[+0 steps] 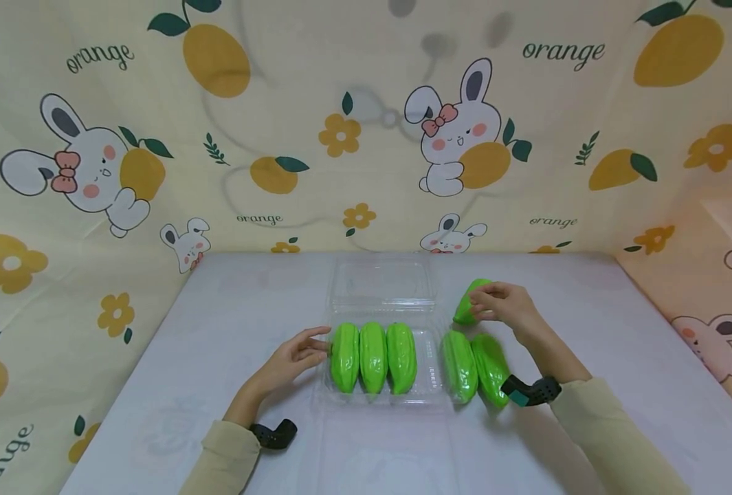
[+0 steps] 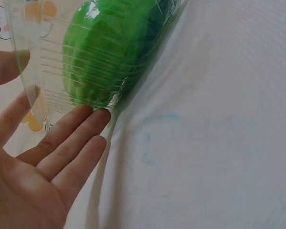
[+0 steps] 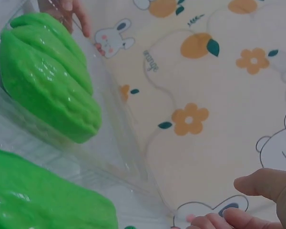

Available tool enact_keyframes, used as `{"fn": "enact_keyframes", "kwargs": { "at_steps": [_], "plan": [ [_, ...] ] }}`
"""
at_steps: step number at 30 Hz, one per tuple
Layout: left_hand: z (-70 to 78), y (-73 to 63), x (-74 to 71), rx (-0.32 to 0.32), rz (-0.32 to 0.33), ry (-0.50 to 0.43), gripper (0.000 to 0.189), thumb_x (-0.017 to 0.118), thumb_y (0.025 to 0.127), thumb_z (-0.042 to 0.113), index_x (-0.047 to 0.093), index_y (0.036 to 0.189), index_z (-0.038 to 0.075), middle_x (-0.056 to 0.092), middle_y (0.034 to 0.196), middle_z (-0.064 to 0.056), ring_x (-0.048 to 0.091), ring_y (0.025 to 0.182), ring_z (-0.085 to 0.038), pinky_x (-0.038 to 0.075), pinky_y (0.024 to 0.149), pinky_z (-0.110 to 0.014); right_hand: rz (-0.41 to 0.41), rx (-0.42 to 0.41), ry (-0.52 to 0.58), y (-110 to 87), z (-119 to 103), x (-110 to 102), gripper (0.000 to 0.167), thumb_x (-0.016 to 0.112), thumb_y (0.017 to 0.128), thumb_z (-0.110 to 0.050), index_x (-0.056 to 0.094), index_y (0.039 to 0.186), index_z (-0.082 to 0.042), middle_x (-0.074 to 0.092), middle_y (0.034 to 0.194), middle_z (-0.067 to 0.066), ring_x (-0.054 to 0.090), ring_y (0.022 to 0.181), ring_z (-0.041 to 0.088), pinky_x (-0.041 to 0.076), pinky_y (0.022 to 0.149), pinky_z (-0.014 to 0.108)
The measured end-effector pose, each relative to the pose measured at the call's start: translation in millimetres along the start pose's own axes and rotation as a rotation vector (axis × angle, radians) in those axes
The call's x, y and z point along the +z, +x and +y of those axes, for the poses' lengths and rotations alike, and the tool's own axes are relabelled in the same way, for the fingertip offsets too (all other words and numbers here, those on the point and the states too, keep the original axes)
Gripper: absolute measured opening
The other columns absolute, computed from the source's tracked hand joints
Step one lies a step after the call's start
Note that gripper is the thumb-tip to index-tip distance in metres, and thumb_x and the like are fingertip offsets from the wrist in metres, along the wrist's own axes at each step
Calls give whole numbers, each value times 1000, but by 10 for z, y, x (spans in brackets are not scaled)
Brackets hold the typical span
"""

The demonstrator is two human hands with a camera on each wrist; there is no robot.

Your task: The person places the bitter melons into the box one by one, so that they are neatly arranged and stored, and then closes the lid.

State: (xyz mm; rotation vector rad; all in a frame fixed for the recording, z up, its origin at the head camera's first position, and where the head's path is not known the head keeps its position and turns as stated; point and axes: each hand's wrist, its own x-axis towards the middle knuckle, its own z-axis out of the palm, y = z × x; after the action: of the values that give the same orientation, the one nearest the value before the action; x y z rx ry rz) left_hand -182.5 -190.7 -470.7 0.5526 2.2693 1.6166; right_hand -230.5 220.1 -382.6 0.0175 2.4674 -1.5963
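A clear plastic clamshell box (image 1: 429,364) lies on the table with its lid (image 1: 381,282) folded back. Three green ridged gourds, the middle one (image 1: 373,357) among them, sit side by side in its left and middle part. My left hand (image 1: 294,357) is at the box's left side, fingers fairly straight against the ribbed wall (image 2: 52,81). Right of the box lie two more gourds, one (image 1: 460,368) beside the other (image 1: 491,368). Above them, my right hand (image 1: 504,306) reaches over a third gourd (image 1: 467,308), partly hidden by the fingers. The right wrist view shows thumb and fingers apart.
A white cloth covers the table (image 1: 229,309). Behind it hangs a printed curtain (image 1: 304,103) with rabbits and oranges, and more of it stands at both sides. Black wrist devices, such as the one on the right wrist (image 1: 529,390), sit on both wrists.
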Motion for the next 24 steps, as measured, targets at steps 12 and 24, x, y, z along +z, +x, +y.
{"fn": "enact_keyframes", "kwargs": {
  "at_steps": [12,24],
  "plan": [
    [22,9,16,-18,7,-11,54,55,99,25,36,147,10,54,130,-27,55,123,-41,50,100,-41,40,84,12,124,65,-102,54,57,96,-30,46,129,12,66,80,-14,66,73,-4,58,74,19],
    [-17,16,11,-5,6,-16,53,55,99,23,36,147,9,55,130,-28,55,123,-41,50,100,-37,91,138,74,232,176,-172,62,56,96,-36,42,132,14,64,73,-15,65,69,-5,57,72,16]
  ]
}}
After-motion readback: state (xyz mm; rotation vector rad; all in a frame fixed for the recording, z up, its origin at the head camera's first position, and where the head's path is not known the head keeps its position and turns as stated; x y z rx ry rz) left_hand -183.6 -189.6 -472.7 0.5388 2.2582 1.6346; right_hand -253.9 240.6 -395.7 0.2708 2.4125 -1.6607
